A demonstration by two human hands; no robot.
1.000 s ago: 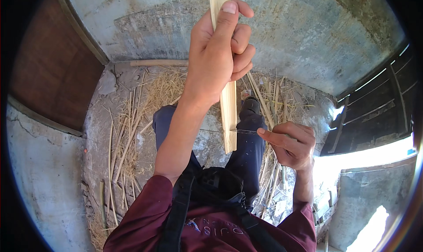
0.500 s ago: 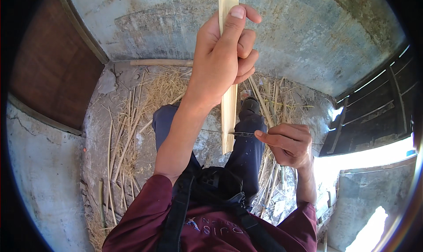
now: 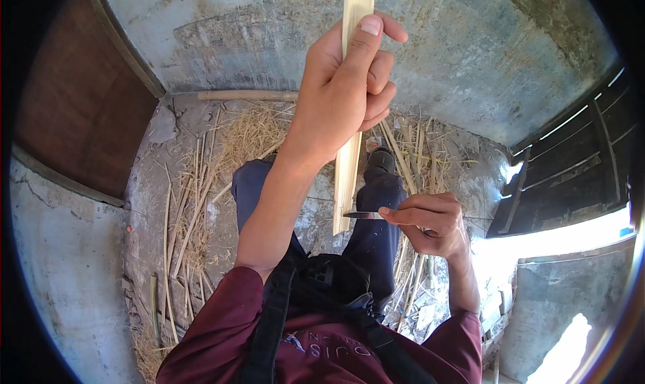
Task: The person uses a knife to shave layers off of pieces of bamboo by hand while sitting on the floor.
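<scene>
Overall, a weathered grey-blue wall point(image 3: 457, 48) stands ahead of me, stained and patchy, and meets a grey, littered floor point(image 3: 149, 202). To my left is a brown panel point(image 3: 77, 95) in a frame; to my right, a dark slatted panel point(image 3: 564, 172) with light showing through its gaps. I wear a maroon shirt point(image 3: 215, 323) and dark blue trousers point(image 3: 252, 192), with a black bag point(image 3: 327, 276) at my waist. Loose straw point(image 3: 245, 139) and long thin pieces lie on both sides of my legs, and a pale pole point(image 3: 248, 96) lies along the foot of the wall.

The pale strip point(image 3: 346, 182) is held up before me, its far end running out of view and its near end above my right trouser leg. My left hand point(image 3: 346, 81) is closed around it, thumb laid along its face. My right hand point(image 3: 428, 223) is curled, pinching a thin blade point(image 3: 365, 215); the tip overlaps the strip near its lower end. Cutting depth cannot be determined.
</scene>
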